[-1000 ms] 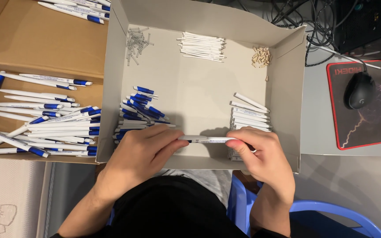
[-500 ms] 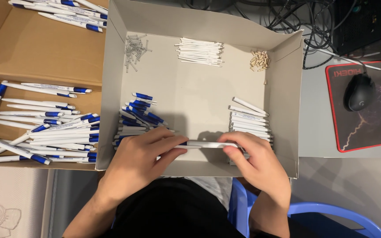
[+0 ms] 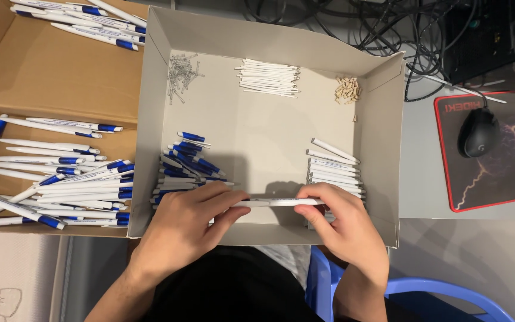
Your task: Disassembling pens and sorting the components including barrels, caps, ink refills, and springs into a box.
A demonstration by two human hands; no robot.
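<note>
Left hand [image 3: 189, 223] and right hand [image 3: 344, 223] both gripping one white pen [image 3: 275, 203] by its ends, holding it level over the near edge of a grey box [image 3: 150, 119], blue-capped parts [image 3: 186, 161] lying beside the left hand, white barrels [image 3: 332, 170] beside the right

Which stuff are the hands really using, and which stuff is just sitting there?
In use:
- white pen, held level between left hand and right hand
- grey cardboard tray with its piles: blue-and-white pen parts, white barrels, thin white refills, small springs, tiny tan pieces
- finished pens in the brown box

Just lying about:
- computer mouse
- mouse mat
- cables
- blue chair
</note>
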